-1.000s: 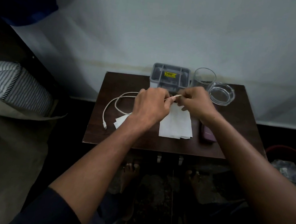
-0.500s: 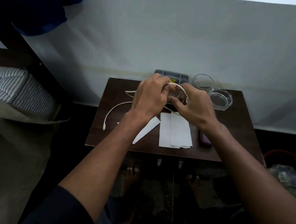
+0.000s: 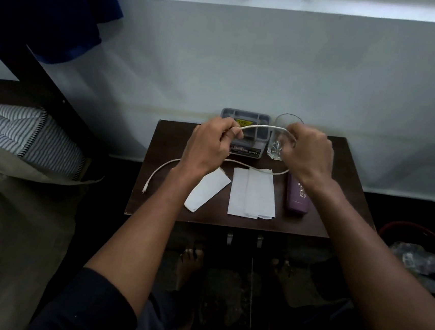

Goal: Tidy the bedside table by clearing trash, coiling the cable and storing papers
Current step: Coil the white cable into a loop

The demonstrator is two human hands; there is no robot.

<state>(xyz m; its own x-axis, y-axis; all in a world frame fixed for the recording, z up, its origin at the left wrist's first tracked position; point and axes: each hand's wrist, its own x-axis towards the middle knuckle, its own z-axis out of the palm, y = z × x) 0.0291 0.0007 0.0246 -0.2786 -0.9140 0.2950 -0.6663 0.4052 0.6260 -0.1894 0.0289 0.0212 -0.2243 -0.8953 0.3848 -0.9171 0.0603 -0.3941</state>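
One bed (image 3: 27, 146) stands to the left of the table, with a striped mattress and a tan sheet. One dark wooden bedside table (image 3: 338, 224) stands against a pale wall (image 3: 247, 61).

One grey tray (image 3: 252, 120) with compartments sits at the table's back edge, centre. One clear drinking glass (image 3: 280, 133) stands just beside it, toward the back right corner.

Three papers lie near the front edge: one folded slip (image 3: 206, 190) left of centre, tilted, and two overlapping sheets (image 3: 253, 195) at centre. One purple case (image 3: 296, 199) lies along the right side of the sheets.

One white cable (image 3: 262, 127) is present. A raised span runs between my hands above the tray. The rest trails across the table behind the papers, and its plug end hangs past the left edge.

My left hand (image 3: 210, 145) pinches the cable between thumb and curled fingers. My right hand (image 3: 307, 153) is curled around the other end of the span.
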